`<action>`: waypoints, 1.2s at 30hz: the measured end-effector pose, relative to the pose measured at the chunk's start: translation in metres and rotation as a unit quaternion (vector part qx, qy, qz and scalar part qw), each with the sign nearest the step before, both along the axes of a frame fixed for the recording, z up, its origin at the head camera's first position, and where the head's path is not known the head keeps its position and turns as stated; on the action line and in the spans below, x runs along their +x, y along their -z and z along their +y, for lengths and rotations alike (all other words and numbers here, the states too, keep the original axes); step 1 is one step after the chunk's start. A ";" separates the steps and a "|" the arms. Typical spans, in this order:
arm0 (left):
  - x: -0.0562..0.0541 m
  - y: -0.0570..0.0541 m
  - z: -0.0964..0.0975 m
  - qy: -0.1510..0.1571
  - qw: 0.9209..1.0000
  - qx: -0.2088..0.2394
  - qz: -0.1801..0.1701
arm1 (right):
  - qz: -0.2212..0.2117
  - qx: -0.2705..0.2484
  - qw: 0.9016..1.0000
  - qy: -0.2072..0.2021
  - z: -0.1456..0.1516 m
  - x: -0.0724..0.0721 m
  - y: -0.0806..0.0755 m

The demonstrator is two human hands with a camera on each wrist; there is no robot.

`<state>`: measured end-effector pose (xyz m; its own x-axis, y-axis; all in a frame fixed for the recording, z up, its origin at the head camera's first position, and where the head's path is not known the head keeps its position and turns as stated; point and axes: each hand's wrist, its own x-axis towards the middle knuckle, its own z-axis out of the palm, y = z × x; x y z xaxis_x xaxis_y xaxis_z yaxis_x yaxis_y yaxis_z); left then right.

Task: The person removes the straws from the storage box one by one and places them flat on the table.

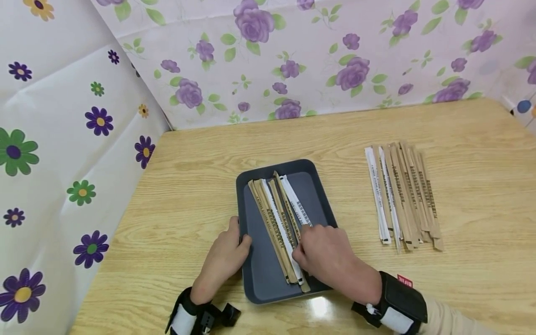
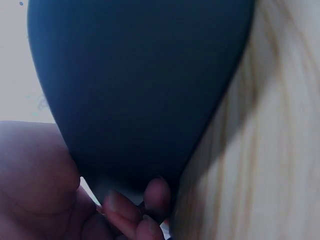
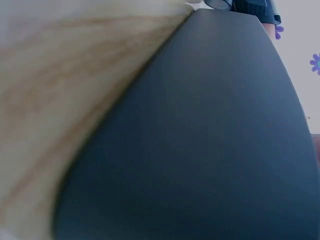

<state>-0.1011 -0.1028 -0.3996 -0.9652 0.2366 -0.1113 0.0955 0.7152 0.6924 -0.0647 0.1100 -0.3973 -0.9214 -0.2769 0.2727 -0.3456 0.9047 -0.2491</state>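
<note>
A dark grey rectangular tray (image 1: 265,274) lies on the table, holding several long slim paper-wrapped sticks, brown and white with printed marks. My left hand (image 1: 224,253) grips its left side, thumb over the rim; the left wrist view shows curled fingertips (image 2: 160,192) beside the tray's dark outer wall (image 2: 145,90). Over the tray's right part, my right hand (image 1: 328,251) has curled fingers round the lower end of a white paper-wrapped stick (image 1: 295,197), which slants apart from the others. That end is hidden under the hand. The tray wall (image 3: 200,115) fills most of the right wrist view.
A second group of brown and white paper-wrapped sticks (image 1: 404,195) lies side by side on the wooden table (image 1: 184,186), right of the tray. A flower-patterned covering (image 1: 314,60) stands behind the table, another (image 1: 63,163) at the left.
</note>
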 end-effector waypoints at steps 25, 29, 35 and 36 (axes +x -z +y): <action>0.000 0.001 -0.001 0.004 1.000 0.002 0.004 | -0.010 -0.009 0.999 0.029 0.026 -0.002 -0.029; 0.000 0.002 -0.002 0.007 1.000 0.007 0.008 | 0.014 0.001 0.999 0.040 0.033 -0.004 -0.027; 0.001 0.001 -0.002 0.007 1.000 0.011 0.005 | 0.008 -0.001 0.998 0.063 0.044 -0.008 -0.031; 0.001 0.001 -0.002 0.007 1.000 0.012 0.004 | 0.006 0.002 0.998 0.067 0.046 -0.008 -0.032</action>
